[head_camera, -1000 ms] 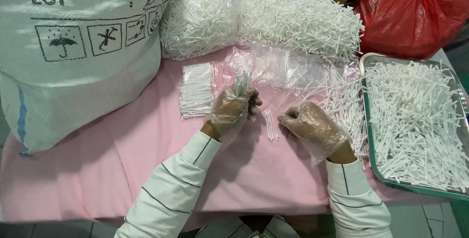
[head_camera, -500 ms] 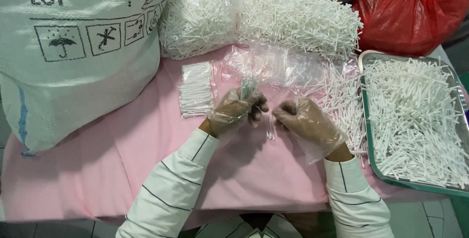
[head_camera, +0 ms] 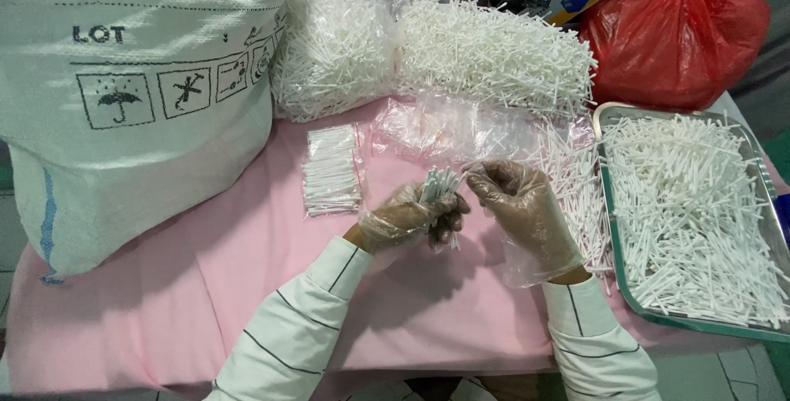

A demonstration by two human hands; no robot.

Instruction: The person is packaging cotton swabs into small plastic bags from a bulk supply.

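Observation:
Both my hands wear clear plastic gloves over a pink-covered table (head_camera: 206, 286). My left hand (head_camera: 407, 218) is closed around a small bundle of white sticks (head_camera: 438, 182) that pokes up from its fist. My right hand (head_camera: 518, 203) is right next to it, its fingertips pinched at the top of that bundle. Whether a few loose sticks still lie under my left hand I cannot tell.
A metal tray (head_camera: 615, 228) full of loose white sticks sits at the right, with more sticks (head_camera: 576, 179) spilled beside it. Packed sticks (head_camera: 332, 171), empty clear bags (head_camera: 444, 125), big stick heaps (head_camera: 485, 47), a white printed sack (head_camera: 132, 97) and a red bag (head_camera: 675, 31) ring the area.
My right hand has lifted off the cloth and come left to the bundle's tip. My left hand has dropped slightly and tilted the bundle toward it. The view has shifted downward a little.

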